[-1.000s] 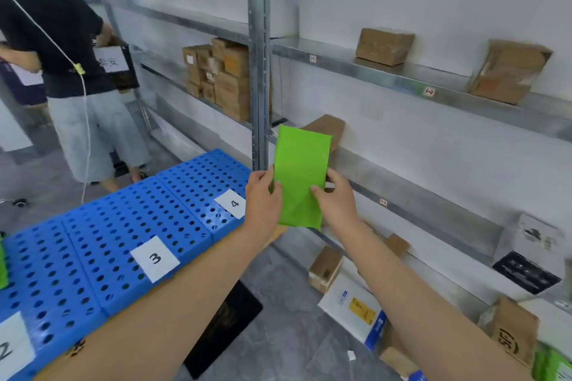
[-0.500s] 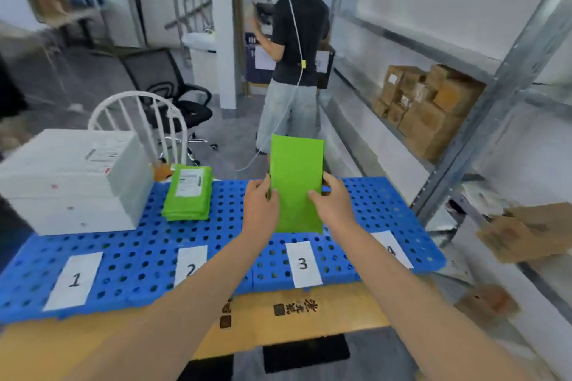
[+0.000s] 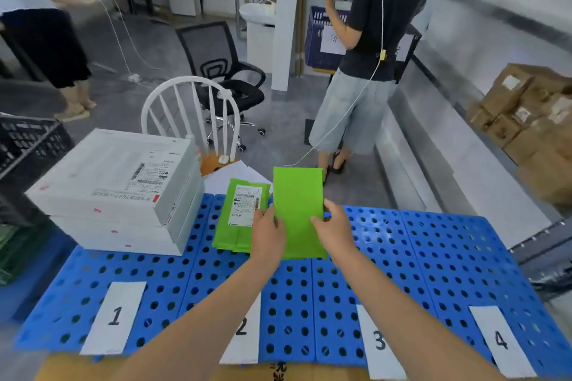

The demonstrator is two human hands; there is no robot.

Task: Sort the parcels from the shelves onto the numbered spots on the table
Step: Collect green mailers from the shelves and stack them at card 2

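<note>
I hold a plain green parcel (image 3: 297,207) with both hands above the blue perforated table (image 3: 433,260). My left hand (image 3: 268,233) grips its left edge and my right hand (image 3: 335,230) grips its right edge. The parcel hangs over the area behind the labels 2 (image 3: 242,326) and 3 (image 3: 380,342). Another green parcel (image 3: 240,219) with a white shipping label lies flat behind label 2, just left of my hands. A stack of white boxes (image 3: 120,192) sits behind label 1 (image 3: 114,317). Label 4 (image 3: 500,340) is at the right.
A white chair (image 3: 188,114) and a black office chair (image 3: 223,71) stand beyond the table. A person in a black shirt (image 3: 371,49) stands behind right, beside shelves with brown cardboard boxes (image 3: 529,114). A black crate (image 3: 28,145) is at the left.
My view has swung from the shelves to the table. The green parcel, held in both hands throughout, now sits lower over the table behind labels 2 and 3.
</note>
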